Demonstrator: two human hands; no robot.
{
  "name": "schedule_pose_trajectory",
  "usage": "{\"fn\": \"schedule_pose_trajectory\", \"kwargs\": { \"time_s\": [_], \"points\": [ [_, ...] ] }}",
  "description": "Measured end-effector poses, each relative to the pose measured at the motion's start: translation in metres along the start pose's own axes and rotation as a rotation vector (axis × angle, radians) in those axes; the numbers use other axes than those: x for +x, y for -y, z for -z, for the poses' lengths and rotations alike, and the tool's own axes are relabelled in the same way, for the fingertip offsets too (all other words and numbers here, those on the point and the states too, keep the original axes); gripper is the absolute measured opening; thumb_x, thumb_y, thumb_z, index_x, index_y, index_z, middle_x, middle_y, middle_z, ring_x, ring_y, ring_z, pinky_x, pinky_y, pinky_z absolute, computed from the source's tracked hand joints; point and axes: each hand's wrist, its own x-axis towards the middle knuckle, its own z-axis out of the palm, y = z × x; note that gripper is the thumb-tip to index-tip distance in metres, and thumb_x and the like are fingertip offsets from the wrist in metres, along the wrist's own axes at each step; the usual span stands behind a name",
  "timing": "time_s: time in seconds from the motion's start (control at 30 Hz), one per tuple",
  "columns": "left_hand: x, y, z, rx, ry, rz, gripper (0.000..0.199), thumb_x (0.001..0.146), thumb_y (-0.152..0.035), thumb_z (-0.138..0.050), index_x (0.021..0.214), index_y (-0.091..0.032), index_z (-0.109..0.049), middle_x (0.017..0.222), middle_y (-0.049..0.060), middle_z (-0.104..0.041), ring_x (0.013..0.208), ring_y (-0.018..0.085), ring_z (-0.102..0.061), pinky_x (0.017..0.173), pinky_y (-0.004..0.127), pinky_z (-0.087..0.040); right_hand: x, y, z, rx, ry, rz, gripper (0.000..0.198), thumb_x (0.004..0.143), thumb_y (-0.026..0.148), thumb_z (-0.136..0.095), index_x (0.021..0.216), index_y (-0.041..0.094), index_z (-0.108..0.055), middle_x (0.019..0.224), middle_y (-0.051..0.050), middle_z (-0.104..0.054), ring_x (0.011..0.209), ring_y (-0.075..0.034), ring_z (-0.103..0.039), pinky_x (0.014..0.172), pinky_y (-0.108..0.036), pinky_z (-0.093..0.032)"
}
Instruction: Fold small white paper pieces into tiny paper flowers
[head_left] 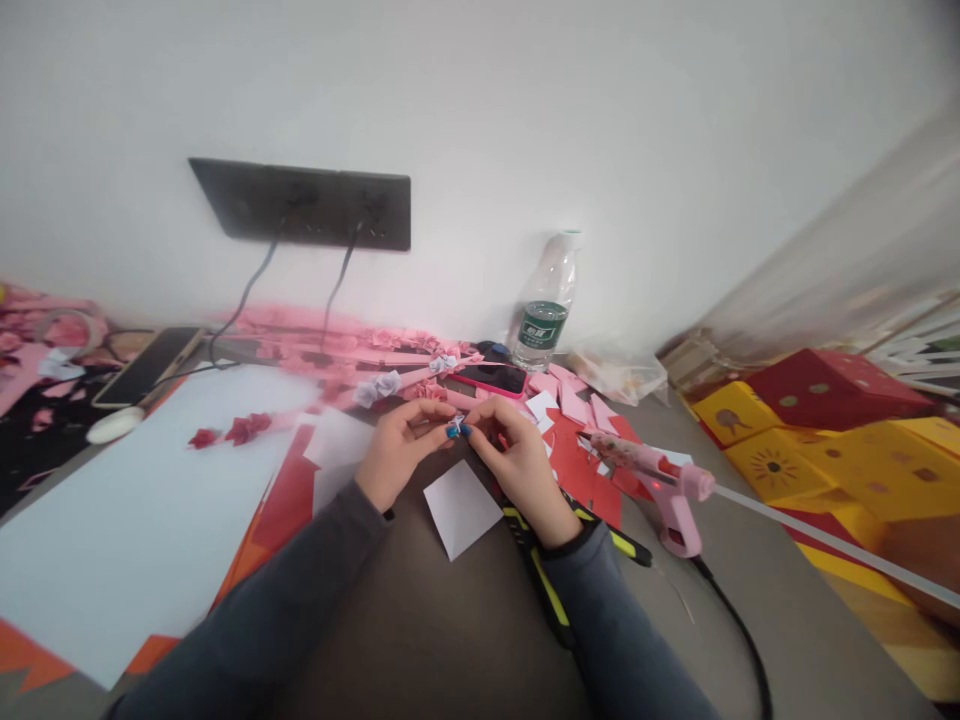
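My left hand [405,450] and my right hand [517,465] meet above the grey table, their thumbs and fingertips pinched round a small white folded paper piece [457,424]. Much of that piece is hidden by the fingers. Just below the hands lies a white paper square [462,510], flat on the table. Under my right wrist are scissors or cutters with black and yellow-green handles [551,590], partly covered by the sleeve. Close to the right, a pink glue gun [660,480] rests with a clear glue stick in its back and a red light on.
Red paper pieces [577,465] lie beside the glue gun. A water bottle [544,310] stands by the wall, near a phone [491,378] and pink paper flowers [405,350]. Large white sheets [142,500] cover the left side. Yellow and red boxes [817,430] stand at right.
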Motion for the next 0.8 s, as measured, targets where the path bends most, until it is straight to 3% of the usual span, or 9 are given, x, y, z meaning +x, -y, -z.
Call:
{"fn": "schedule_pose_trajectory", "kwargs": {
  "time_s": [0.17,0.6,0.8],
  "points": [
    [-0.0004,-0.0011,0.0005,0.008,-0.015,0.035,0.027,0.069,-0.035,-0.082,0.087,-0.016,-0.075,0.087,0.006,-0.074,0.079,0.017,-0.069,0.064,0.024,-0.059,-0.0002,0.0030,-0.0003,-0.076,-0.002,0.055,0.009,0.085,0.013,-0.056,0.080,0.020,-0.060,0.075,-0.001,-0.057,0.064,-0.015,-0.049,0.057,-0.027,-0.039],
    [0.0003,-0.0041,-0.0006,-0.116,-0.019,0.191,0.031,0.065,-0.036,-0.086,0.087,-0.014,-0.081,0.081,0.010,-0.077,0.071,0.015,-0.068,0.055,0.020,-0.053,-0.0040,0.0034,-0.0004,-0.206,0.050,0.202,0.013,0.090,0.011,-0.054,0.083,0.022,-0.058,0.083,-0.003,-0.058,0.075,-0.017,-0.057,0.064,-0.028,-0.046],
    [-0.0008,-0.0050,-0.0032,-0.207,-0.025,0.218,0.028,0.064,-0.028,-0.087,0.089,-0.017,-0.081,0.092,0.008,-0.078,0.075,0.013,-0.068,0.065,0.022,-0.057,-0.0036,0.0035,-0.0001,-0.189,-0.003,0.221,0.013,0.090,0.011,-0.056,0.085,0.022,-0.060,0.084,-0.003,-0.059,0.074,-0.017,-0.057,0.064,-0.029,-0.048]
  ]
}}
